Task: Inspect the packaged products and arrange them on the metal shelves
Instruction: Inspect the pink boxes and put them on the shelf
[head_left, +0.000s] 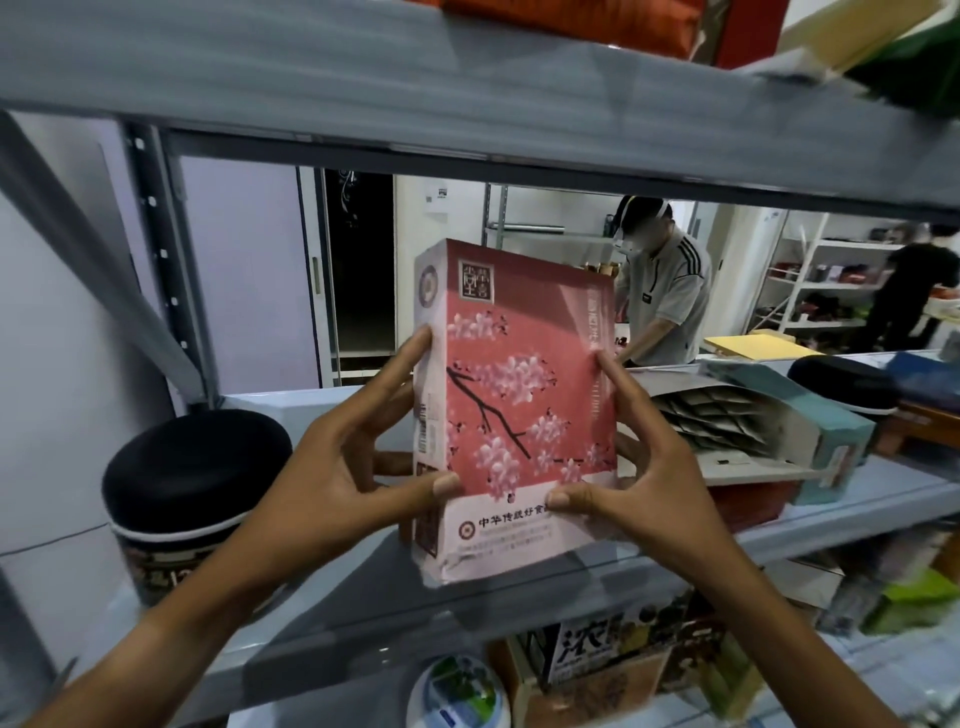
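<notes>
A pink box (519, 395) printed with white blossoms stands upright at the front of the middle grey metal shelf (363, 608). My left hand (337, 467) grips its left side, thumb on the front face and fingers round the edge. My right hand (639, 467) grips its right side the same way, thumb low on the front. The box's bottom edge sits at or just above the shelf surface; I cannot tell which.
A black-lidded round tin (192, 499) stands left of the box. An opened teal carton of sachets (753, 431) lies to the right, beside a red box (748, 504). Packages fill the shelf below (613, 654). Two people work at shelves behind (660, 291).
</notes>
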